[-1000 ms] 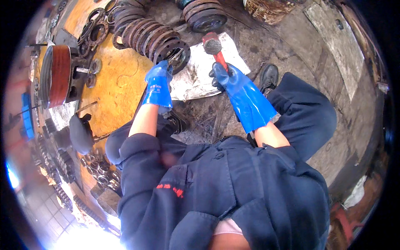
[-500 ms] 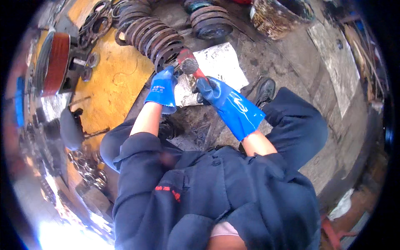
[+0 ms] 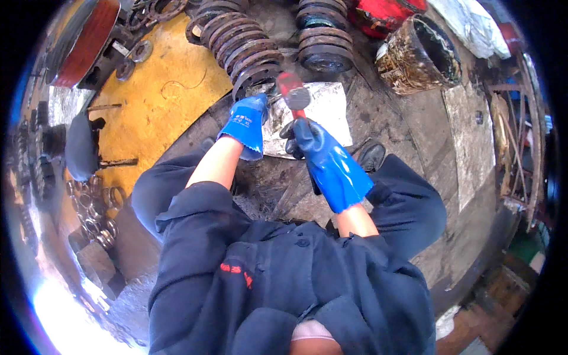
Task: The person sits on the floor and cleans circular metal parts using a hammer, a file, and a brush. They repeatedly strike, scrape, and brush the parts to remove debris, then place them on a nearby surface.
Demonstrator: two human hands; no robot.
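Note:
A red hammer (image 3: 297,99) with a round metal face is gripped in my right hand (image 3: 312,141), which wears a blue glove. The hammer is raised a little to the right of the nearest rusty metal ring (image 3: 255,76). That ring ends a long leaning row of metal rings (image 3: 241,44). Also gloved in blue, my left hand (image 3: 247,115) is closed at the lower edge of this nearest ring. What its fingers hold is hidden. A stained white sheet (image 3: 328,109) lies on the ground beneath and beyond my hands.
A second stack of rings (image 3: 325,38) stands farther right, beside a grimy open drum (image 3: 408,59) and a red container (image 3: 384,13). On the left, a yellow board (image 3: 160,89) bears loose rings (image 3: 141,52) and a dark rounded object (image 3: 83,147). Small metal rings (image 3: 93,216) lie near its lower end.
The hammer head has moved away from the nearest ring, to the right, with my right hand. My left hand stays at the ring. The whole view has shifted.

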